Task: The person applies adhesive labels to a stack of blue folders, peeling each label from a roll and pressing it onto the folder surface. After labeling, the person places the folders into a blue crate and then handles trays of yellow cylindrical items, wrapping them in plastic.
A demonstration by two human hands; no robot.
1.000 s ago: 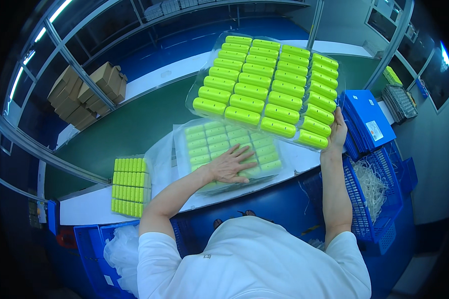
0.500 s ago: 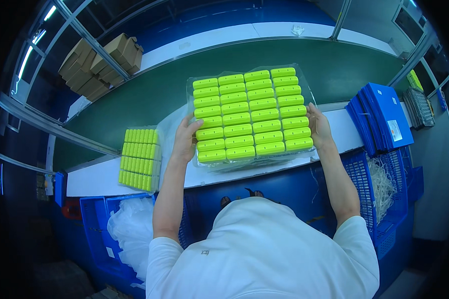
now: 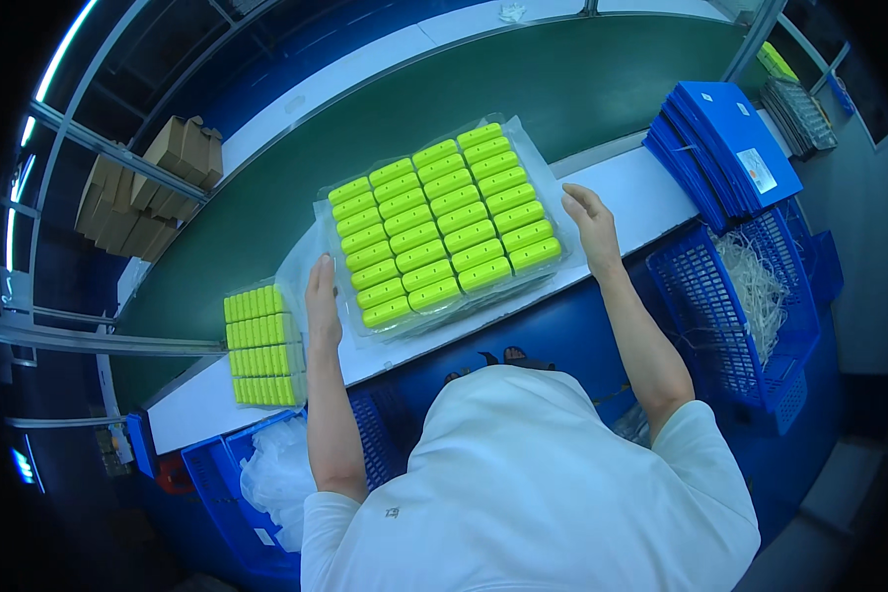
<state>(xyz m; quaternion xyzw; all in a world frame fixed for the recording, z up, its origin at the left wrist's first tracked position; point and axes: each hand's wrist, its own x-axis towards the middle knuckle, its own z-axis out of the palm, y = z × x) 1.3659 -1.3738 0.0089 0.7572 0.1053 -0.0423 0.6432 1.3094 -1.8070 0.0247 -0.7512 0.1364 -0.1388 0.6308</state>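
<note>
A clear plastic tray (image 3: 488, 295) holds rows of bright yellow-green oblong pieces (image 3: 446, 219). It rests at an angle on the bench, apparently on top of other trays, with a thin translucent sheet (image 3: 540, 156) showing around its edges. My left hand (image 3: 323, 304) is upright and flat beside the tray's left side, fingers stretched out; whether it touches the rim I cannot tell. Off the right side, my right hand (image 3: 592, 225) is apart from the tray, fingers extended and holding nothing.
A smaller yellow-green stack (image 3: 262, 345) stands on the white bench edge (image 3: 192, 409) at left. Blue folded boxes (image 3: 725, 153) lie at right, above a blue basket (image 3: 705, 316) of pale strips. A blue crate (image 3: 217, 493) with translucent film (image 3: 276, 474) is lower left. Cartons (image 3: 148, 187) sit behind.
Both hands have let go of the tray and moved apart from its sides. The tray now lies turned on the bench, and the whole view has swung round.
</note>
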